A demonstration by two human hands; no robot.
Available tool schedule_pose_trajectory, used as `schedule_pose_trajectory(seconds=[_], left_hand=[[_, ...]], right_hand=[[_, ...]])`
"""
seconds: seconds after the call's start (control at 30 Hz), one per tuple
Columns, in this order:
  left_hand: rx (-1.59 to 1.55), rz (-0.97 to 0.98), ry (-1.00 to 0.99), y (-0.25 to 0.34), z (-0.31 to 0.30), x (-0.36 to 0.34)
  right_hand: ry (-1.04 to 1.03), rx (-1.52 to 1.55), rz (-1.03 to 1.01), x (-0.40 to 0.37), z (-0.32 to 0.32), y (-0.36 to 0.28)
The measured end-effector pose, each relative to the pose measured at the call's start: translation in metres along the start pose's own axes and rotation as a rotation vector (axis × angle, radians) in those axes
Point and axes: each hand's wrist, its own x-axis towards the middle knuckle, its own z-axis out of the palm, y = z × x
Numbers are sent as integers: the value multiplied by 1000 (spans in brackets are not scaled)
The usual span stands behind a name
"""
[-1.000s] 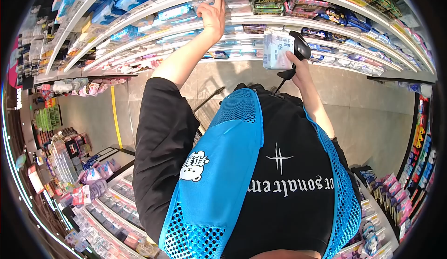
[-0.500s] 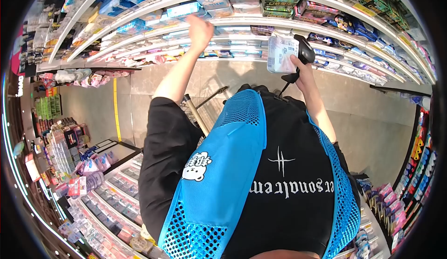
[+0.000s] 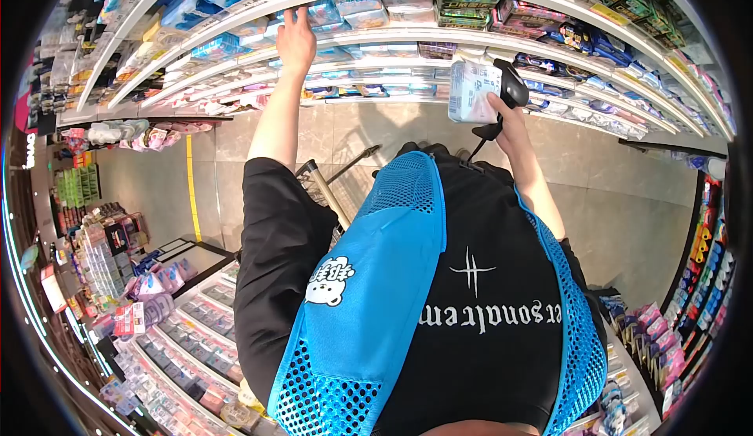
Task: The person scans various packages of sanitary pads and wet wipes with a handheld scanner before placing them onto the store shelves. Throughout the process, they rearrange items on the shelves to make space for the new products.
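Observation:
My left hand (image 3: 296, 42) reaches up to the shelf on the left, fingers stretched out with their tips right at the blue packs (image 3: 323, 14). In my right hand (image 3: 510, 116) are a pale white-and-blue soft pack (image 3: 472, 91) and a black handheld scanner (image 3: 514, 83). The pack faces up beside the scanner's head, with my thumb over its right edge. Part of the scanner's handle is hidden behind my hand.
Curved in this wide view, white shelves (image 3: 369, 34) of packaged goods with price labels span the front. A cart with a tan handle (image 3: 328, 193) stands by my left side. Display racks (image 3: 176, 342) lie behind on the left, and more goods (image 3: 698, 256) hang at the far right.
My left hand has moved left and slightly up along the shelf, its fingers now stretched toward the blue packs. My right hand keeps the pack and scanner almost in place.

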Motion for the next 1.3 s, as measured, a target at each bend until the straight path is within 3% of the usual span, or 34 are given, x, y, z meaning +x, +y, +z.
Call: schedule_pose_trajectory(seconds=[0.2,0.3,0.4,0.53,0.63,0.73,0.83,0.93,1.13,1.23,1.3], left_hand=[[98,-35,-32,2,-2,8],[271,47,125,17,-12,3],[154,255,163,16,-12,10],[-109,325,43,5,13,26],[-116,310,-289,-11,23,48],[-177,345,-318,-25,26,59],[-167,499,-52,-36,40,66],[-126,307,-332,-26,30,75],[-150,256,-414,-20,29,82],[-162,267,-332,-15,28,77],[-112,397,-175,-21,45,75]], right_hand=[[9,-7,9,0,-4,3],[8,-6,9,-1,-5,4],[8,4,3,-3,-2,3],[13,-13,26,-3,1,4],[8,-37,22,-4,5,2],[5,-53,8,-3,2,2],[38,-68,14,-5,0,1],[47,-63,-1,-5,-1,0],[52,-60,3,-4,-5,0],[58,-62,7,-2,-4,-1],[55,-55,8,-2,-3,-1]])
